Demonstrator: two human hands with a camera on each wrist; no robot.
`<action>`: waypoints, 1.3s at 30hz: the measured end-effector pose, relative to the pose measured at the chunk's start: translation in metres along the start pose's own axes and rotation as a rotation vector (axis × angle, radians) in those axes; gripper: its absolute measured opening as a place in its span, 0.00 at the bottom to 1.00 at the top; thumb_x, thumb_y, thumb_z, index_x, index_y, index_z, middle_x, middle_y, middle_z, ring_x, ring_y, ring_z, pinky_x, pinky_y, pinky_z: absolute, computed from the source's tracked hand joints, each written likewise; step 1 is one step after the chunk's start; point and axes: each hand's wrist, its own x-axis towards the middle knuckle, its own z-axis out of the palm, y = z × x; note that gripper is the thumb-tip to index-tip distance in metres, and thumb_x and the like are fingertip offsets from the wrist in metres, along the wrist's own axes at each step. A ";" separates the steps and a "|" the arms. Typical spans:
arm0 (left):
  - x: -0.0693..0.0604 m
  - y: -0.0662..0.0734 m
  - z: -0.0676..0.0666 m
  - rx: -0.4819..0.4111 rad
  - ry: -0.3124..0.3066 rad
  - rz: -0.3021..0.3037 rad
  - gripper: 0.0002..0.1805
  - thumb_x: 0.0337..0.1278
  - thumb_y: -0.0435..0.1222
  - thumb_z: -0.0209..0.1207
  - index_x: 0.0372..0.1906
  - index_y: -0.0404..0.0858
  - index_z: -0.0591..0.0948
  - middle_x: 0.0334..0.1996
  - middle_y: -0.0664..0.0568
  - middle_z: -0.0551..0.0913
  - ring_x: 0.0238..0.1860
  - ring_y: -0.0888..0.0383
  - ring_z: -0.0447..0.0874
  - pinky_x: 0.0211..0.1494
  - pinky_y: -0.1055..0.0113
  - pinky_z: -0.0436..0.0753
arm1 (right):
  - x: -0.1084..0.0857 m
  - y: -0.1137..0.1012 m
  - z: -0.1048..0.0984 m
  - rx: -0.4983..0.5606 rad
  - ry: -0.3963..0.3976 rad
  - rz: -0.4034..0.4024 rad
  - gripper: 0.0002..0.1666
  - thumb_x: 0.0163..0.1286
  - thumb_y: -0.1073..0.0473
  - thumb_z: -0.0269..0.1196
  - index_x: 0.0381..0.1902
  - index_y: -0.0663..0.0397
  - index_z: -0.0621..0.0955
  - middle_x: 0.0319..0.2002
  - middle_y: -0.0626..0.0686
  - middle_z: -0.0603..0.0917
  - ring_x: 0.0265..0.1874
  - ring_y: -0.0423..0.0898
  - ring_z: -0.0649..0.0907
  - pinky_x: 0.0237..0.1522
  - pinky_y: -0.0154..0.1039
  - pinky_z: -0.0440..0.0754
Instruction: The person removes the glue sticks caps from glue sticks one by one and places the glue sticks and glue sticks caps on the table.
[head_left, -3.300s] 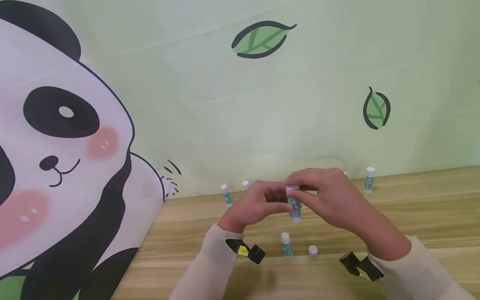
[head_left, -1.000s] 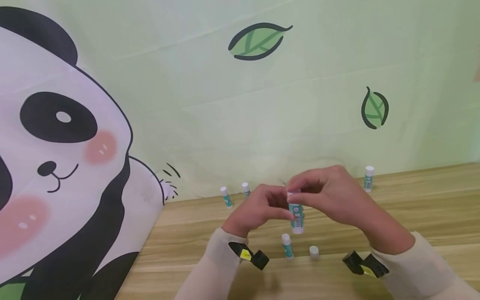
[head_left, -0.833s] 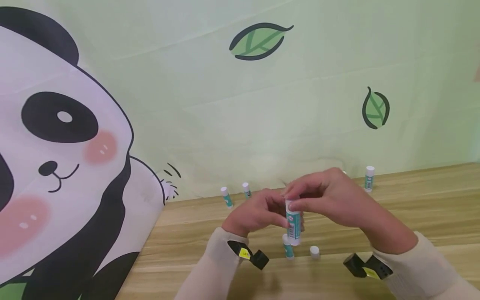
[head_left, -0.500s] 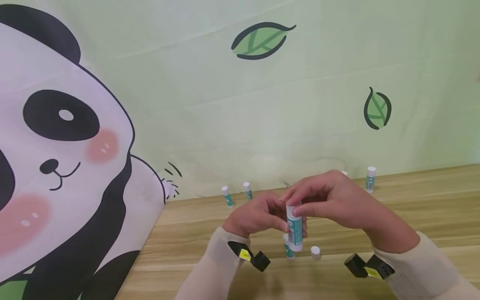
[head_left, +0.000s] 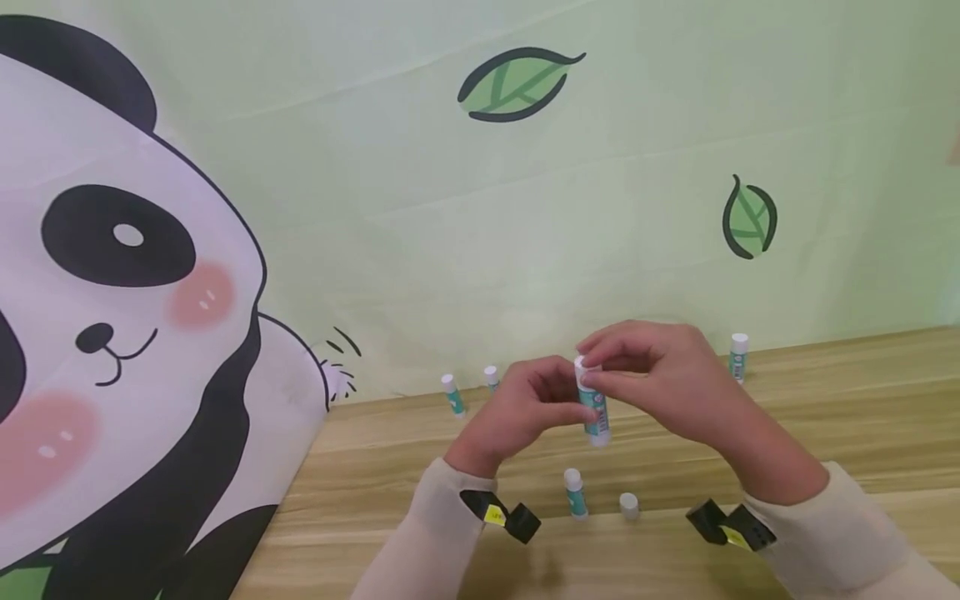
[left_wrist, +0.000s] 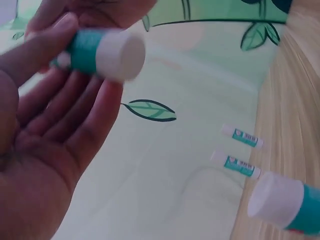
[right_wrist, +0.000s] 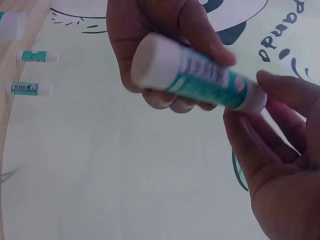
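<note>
Holding a glue stick [head_left: 592,397] in both hands above the worktop [head_left: 360,483]

The left hand [head_left: 525,404] has its thumb and fingers round the stick's teal-labelled body, while the right hand [head_left: 660,367] pinches the white upper end between thumb and fingers. The stick hangs in the air, leaning a little, its lower white end poking out free of both hands. A dark little left device [head_left: 522,523] and a matching right device [head_left: 705,522] sit at the wrists, over pale sleeves.

Below the hands, on the near part of the worktop, I see a front stick [head_left: 575,494] standing upright, and near it, to the right, a short white cylinder [head_left: 629,506].

Farther back, a far-left stick [head_left: 453,396] stands near a second stick [head_left: 491,377], whose lower part the left hand blocks. Across on the other side, a far-right stick [head_left: 738,357] stands just past the right wrist; the left wrist view shows two sticks side by side near the cloth.

Behind everything rises a pale green backdrop [head_left: 390,233] with a big panda [head_left: 142,333] and two leaves.
</note>
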 end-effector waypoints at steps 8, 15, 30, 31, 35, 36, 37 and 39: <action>0.002 -0.005 0.009 0.228 0.240 -0.027 0.14 0.54 0.44 0.68 0.44 0.46 0.80 0.39 0.50 0.85 0.38 0.60 0.86 0.44 0.64 0.85 | 0.001 0.001 0.005 -0.164 0.114 0.033 0.06 0.60 0.56 0.71 0.35 0.49 0.86 0.45 0.50 0.86 0.39 0.46 0.88 0.44 0.39 0.86; 0.001 -0.004 0.015 0.321 0.256 -0.023 0.13 0.52 0.43 0.69 0.43 0.48 0.80 0.36 0.56 0.85 0.37 0.64 0.85 0.43 0.68 0.85 | 0.001 0.002 0.006 -0.237 0.128 0.049 0.05 0.59 0.56 0.71 0.31 0.48 0.86 0.36 0.49 0.88 0.35 0.45 0.89 0.40 0.42 0.87; 0.001 -0.006 0.007 0.150 0.067 -0.061 0.15 0.54 0.35 0.68 0.48 0.41 0.83 0.40 0.47 0.87 0.40 0.60 0.87 0.47 0.64 0.85 | 0.001 0.001 -0.003 -0.239 -0.043 0.008 0.03 0.62 0.57 0.69 0.35 0.45 0.86 0.34 0.44 0.88 0.35 0.39 0.87 0.40 0.37 0.86; 0.001 -0.007 0.006 0.127 0.046 -0.065 0.15 0.55 0.34 0.67 0.49 0.40 0.82 0.42 0.46 0.87 0.42 0.60 0.87 0.48 0.64 0.85 | 0.001 0.000 -0.004 -0.228 -0.049 -0.003 0.03 0.62 0.57 0.69 0.35 0.45 0.86 0.34 0.44 0.88 0.35 0.39 0.87 0.41 0.37 0.86; 0.001 -0.008 0.003 0.059 -0.035 -0.047 0.17 0.59 0.32 0.64 0.53 0.36 0.81 0.46 0.41 0.85 0.45 0.60 0.86 0.53 0.61 0.84 | 0.001 0.001 -0.008 -0.183 -0.071 -0.059 0.02 0.62 0.56 0.69 0.34 0.44 0.87 0.38 0.45 0.88 0.36 0.38 0.87 0.42 0.36 0.86; 0.000 -0.008 0.002 0.046 -0.054 -0.047 0.17 0.60 0.31 0.63 0.54 0.35 0.80 0.46 0.39 0.84 0.45 0.60 0.85 0.54 0.61 0.83 | 0.001 0.001 -0.009 -0.164 -0.080 -0.069 0.02 0.62 0.55 0.69 0.34 0.44 0.87 0.39 0.46 0.88 0.37 0.38 0.87 0.42 0.35 0.85; 0.000 -0.008 0.002 0.033 -0.072 -0.043 0.17 0.61 0.31 0.62 0.55 0.34 0.80 0.46 0.38 0.84 0.46 0.60 0.85 0.54 0.61 0.83 | 0.001 0.002 -0.011 -0.147 -0.088 -0.080 0.01 0.62 0.56 0.69 0.33 0.43 0.86 0.40 0.46 0.88 0.37 0.37 0.87 0.42 0.34 0.85; -0.001 -0.006 0.001 -0.003 -0.108 -0.041 0.18 0.62 0.30 0.60 0.56 0.32 0.79 0.46 0.37 0.83 0.46 0.61 0.84 0.56 0.60 0.82 | 0.000 0.004 -0.014 -0.092 -0.120 -0.094 0.01 0.62 0.57 0.69 0.33 0.43 0.86 0.41 0.47 0.88 0.38 0.37 0.87 0.42 0.32 0.85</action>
